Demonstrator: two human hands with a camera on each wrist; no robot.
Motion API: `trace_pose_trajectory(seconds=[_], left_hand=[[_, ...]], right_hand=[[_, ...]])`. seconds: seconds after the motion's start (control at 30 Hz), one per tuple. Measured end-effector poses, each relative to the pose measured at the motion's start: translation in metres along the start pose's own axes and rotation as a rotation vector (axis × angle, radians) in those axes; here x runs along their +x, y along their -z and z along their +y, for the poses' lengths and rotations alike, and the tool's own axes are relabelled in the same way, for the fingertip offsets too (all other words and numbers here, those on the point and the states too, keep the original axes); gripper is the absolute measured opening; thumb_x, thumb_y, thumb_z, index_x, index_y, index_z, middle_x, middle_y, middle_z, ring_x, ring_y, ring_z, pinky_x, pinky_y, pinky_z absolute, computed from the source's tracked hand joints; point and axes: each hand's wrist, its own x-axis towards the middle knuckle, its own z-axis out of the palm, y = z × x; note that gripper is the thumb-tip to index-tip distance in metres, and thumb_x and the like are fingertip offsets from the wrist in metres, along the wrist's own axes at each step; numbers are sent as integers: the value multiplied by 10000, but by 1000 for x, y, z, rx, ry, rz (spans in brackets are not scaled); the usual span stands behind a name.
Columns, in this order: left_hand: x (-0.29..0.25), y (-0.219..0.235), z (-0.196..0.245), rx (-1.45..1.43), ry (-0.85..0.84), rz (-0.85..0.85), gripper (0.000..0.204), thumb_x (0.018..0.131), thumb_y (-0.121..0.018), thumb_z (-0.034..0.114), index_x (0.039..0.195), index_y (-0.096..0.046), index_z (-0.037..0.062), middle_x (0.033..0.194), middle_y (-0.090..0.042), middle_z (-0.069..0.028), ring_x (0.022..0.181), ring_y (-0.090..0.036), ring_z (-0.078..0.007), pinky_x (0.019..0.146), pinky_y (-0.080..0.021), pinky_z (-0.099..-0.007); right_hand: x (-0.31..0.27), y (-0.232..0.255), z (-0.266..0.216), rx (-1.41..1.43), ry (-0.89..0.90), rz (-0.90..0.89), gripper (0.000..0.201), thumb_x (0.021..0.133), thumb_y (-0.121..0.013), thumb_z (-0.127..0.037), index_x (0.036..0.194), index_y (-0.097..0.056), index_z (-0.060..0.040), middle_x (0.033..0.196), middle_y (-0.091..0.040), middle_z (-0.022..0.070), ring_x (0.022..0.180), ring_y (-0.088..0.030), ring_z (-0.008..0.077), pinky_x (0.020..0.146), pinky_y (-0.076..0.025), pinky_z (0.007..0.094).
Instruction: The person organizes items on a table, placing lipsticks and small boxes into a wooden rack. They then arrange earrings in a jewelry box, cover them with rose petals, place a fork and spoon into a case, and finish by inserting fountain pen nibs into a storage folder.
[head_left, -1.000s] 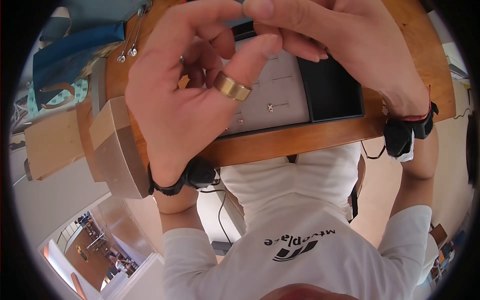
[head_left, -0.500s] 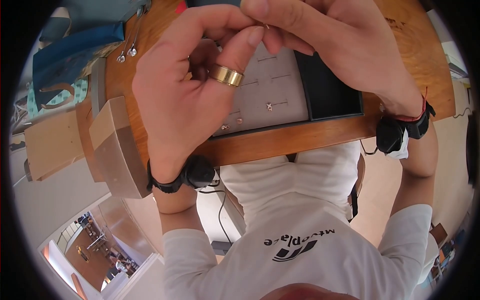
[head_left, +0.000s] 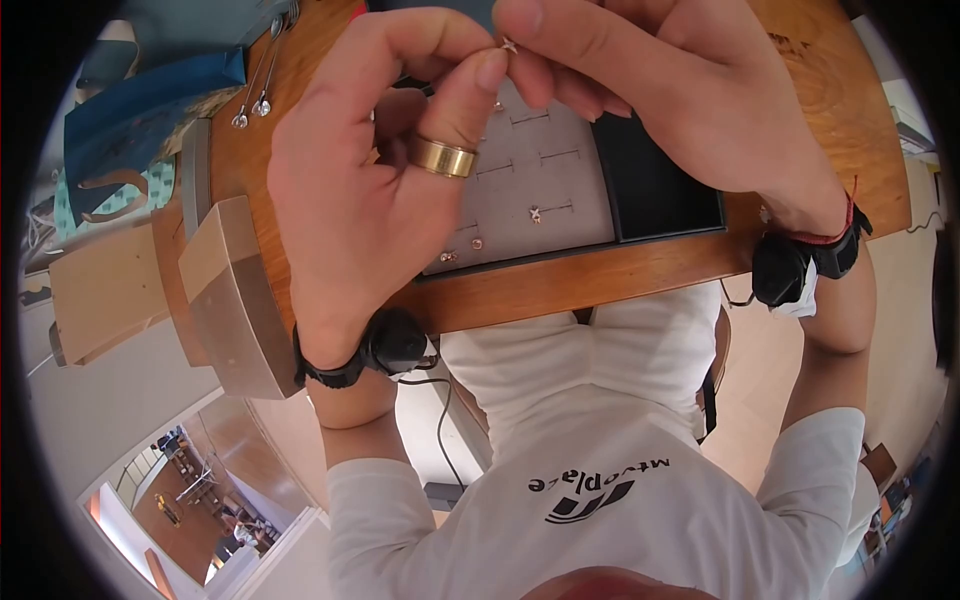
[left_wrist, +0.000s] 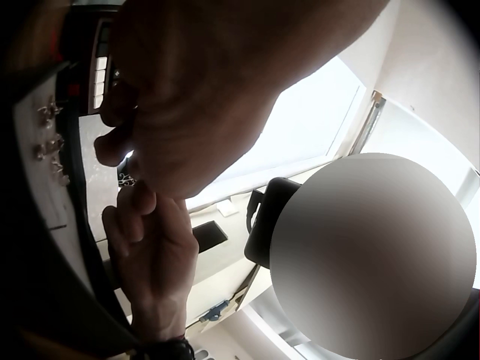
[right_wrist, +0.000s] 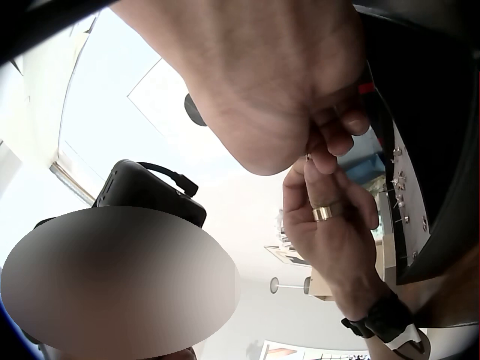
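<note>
A tiny star-shaped earring (head_left: 510,45) is pinched between thumb and forefinger of the left hand (head_left: 370,190), which wears a wide gold ring (head_left: 445,158). The right hand (head_left: 680,90) meets it there, thumb and forefinger on the earring's other side. In the right wrist view the small piece (right_wrist: 308,157) shows where both hands' fingertips meet. Below the hands lies a grey slotted pad (head_left: 575,205) in a black box, holding another star-shaped earring (head_left: 536,214) and several small studs (head_left: 477,244). The hands hide the pad's far part.
A black compartment (head_left: 665,190) adjoins the pad on the right. Left of the hands are a brown carton (head_left: 235,300), a blue bag (head_left: 150,100) and long metal utensils (head_left: 262,85). The wooden table's near edge (head_left: 590,275) runs beside the person's lap.
The earring at the fingertips, hidden at first, has come into view. The left hand has shifted slightly left since half a second ago, and the right fingertips have moved a little.
</note>
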Motion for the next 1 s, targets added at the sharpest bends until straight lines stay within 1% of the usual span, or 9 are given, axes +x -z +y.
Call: trace_pose_trajectory(seconds=[0.23,0.3,0.37,0.5,0.57,0.7,0.77,0.93,1.0], left_hand=[[-1,2,-22,99,-12,80,195,1006,-777,46,1187,-716,8,1018,-739,-15,750,-614,-23,608,-427,-169],[0,2,-20,108,2,101,198,1004,-779,43,1189,-718,7,1023,-744,-18,756,-620,-24,616,-432,-167],[1,2,-11,53,-114,28,194,1018,-769,67,1198,-725,9,999,-742,-18,724,-613,-18,587,-437,-172],[5,16,-12,-123,-76,-96,187,1030,-757,85,1199,-729,10,984,-740,-21,677,-595,-20,542,-426,-181],[6,0,-2,326,-24,-49,193,1035,-752,97,1207,-730,11,978,-737,-20,646,-584,-26,514,-415,-186],[4,12,-14,72,-74,1,208,1031,-760,106,1216,-731,16,992,-747,-27,645,-583,-23,517,-421,-186],[8,23,-21,-108,-114,-97,240,1014,-786,121,1225,-734,19,1018,-759,-35,678,-625,-32,527,-439,-182],[-1,-5,8,26,-36,49,271,977,-824,105,1222,-746,22,1048,-765,-35,769,-695,-57,558,-473,-175],[-1,-8,9,59,-16,87,279,967,-834,101,1221,-748,22,1056,-766,-35,792,-713,-63,566,-481,-173]], right_hand=[[3,-3,-1,122,-68,28,219,1102,-533,0,1311,-487,44,895,-669,52,790,-630,62,700,-511,202],[2,-7,8,50,32,74,228,1097,-543,-1,1312,-494,55,893,-680,64,805,-642,71,717,-525,210],[1,-5,6,46,35,54,230,1093,-547,1,1310,-503,61,886,-681,67,805,-641,72,716,-523,212],[3,-1,14,156,25,8,230,1083,-554,3,1299,-526,74,867,-684,69,807,-642,72,713,-513,210],[3,0,7,147,-1,2,225,1081,-553,5,1293,-529,76,871,-685,67,807,-643,72,712,-510,208],[3,0,7,160,-5,-2,214,1078,-549,7,1280,-537,76,875,-687,64,811,-646,73,712,-512,211],[2,-4,16,185,28,22,210,1079,-546,4,1276,-539,75,872,-686,60,803,-638,69,707,-509,210],[0,-4,-6,155,-91,18,206,1086,-534,-20,1271,-547,68,857,-680,44,772,-610,55,688,-494,208],[-1,-7,-6,-15,-63,68,209,1086,-519,-41,1265,-560,59,835,-670,25,754,-593,48,677,-482,213]])
